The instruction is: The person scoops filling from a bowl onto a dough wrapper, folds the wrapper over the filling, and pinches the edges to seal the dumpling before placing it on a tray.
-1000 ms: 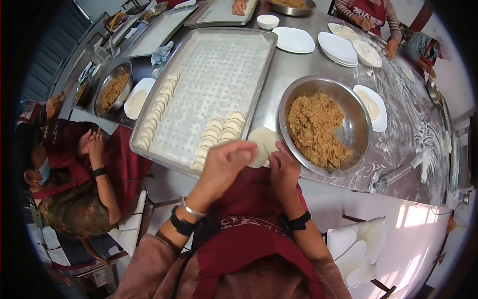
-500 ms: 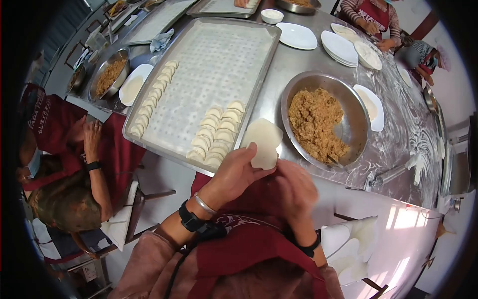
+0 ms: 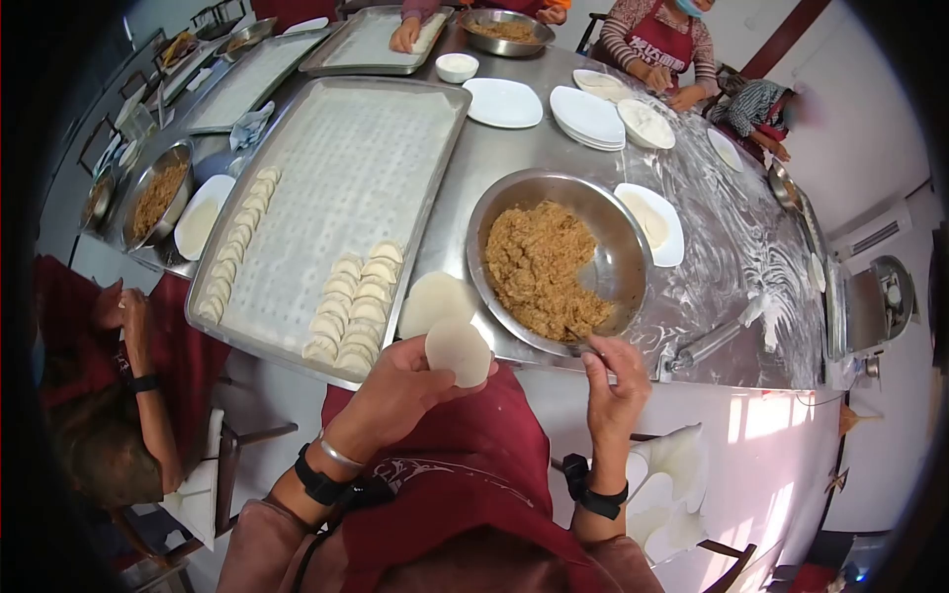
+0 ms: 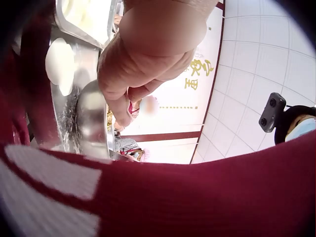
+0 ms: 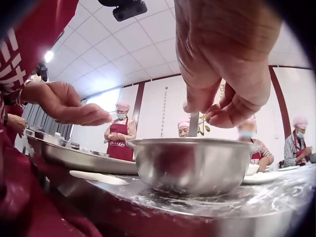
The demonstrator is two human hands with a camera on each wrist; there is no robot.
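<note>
My left hand (image 3: 395,381) holds a round, pale dumpling wrapper (image 3: 458,352) at its fingers, near the front edge of the table. More flat wrappers (image 3: 431,296) lie on the steel tabletop just beyond it. With thumb and fingers my right hand (image 3: 618,383) pinches the flat metal handle (image 5: 194,123) of a tool at the near rim of a steel bowl (image 3: 628,267). The tool's lower end is hidden inside the bowl. Brown, crumbly filling (image 3: 539,262) heaps on the bowl's left side.
Left of the bowl is a large metal tray (image 3: 326,178) with rows of folded dumplings (image 3: 348,311). White plates (image 3: 588,117) and a small bowl (image 3: 457,67) stand farther back. A rolling pin (image 3: 707,346) lies on the floured right side. Other people in aprons work around the table.
The left hand first reached to the wrappers on the table and now has one wrapper apart from them. My right hand has moved right, to the bowl's near rim. The head view has shifted.
</note>
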